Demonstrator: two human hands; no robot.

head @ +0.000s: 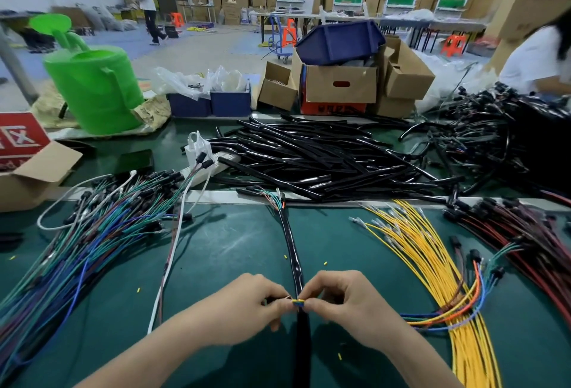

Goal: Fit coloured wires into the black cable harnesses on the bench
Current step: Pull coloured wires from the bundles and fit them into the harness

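Head view: at the near middle of the bench, our left hand and right hand both pinch a small bunch of coloured wires over the black harness. We judge threading is in hand; next we must guide the ends straight inside.

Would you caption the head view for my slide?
Left hand and right hand pinch coloured wires at a black harness.

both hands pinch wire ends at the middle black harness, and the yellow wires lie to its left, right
No: the head view shows the yellow wires to the right of the black harness. Left hand and right hand do pinch wire ends there.
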